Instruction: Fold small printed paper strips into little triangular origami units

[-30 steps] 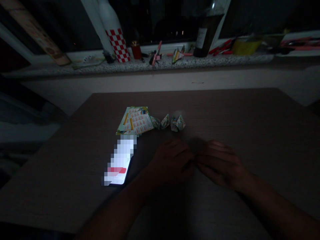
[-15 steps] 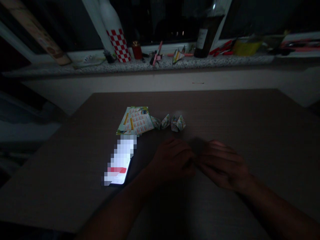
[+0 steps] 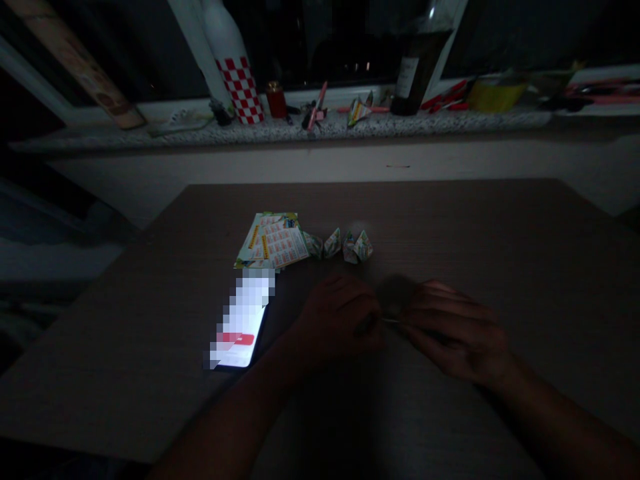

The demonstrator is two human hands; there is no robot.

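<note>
Between my two hands a thin pale edge of a small piece of paper [image 3: 390, 321] shows; the rest of it is hidden by fingers and shadow. My left hand [image 3: 345, 313] is curled, its fingertips pinched on the paper's left end. Fingers bent together, my right hand [image 3: 453, 327] grips the right end. Just beyond them stand several folded paper pieces [image 3: 363, 247] with printed patterns. A stack of printed paper sheets [image 3: 283, 243] lies to their left. Nearer to me, left of my left hand, is a phone [image 3: 245, 320] with a lit, partly blurred screen.
The wooden table [image 3: 450, 213] ends at a wall under a speckled windowsill [image 3: 280, 135]. On the sill stand a red-and-white checkered bottle [image 3: 243, 90], a dark bottle [image 3: 410, 80], a red jar [image 3: 276, 101], a folded paper piece [image 3: 359, 112] and a yellow container [image 3: 495, 95]. Lighting is dim.
My hands have moved slightly apart, with the left hand shifting a little left, and the paper's pale edge now shows in the gap. The items on the table stay put.
</note>
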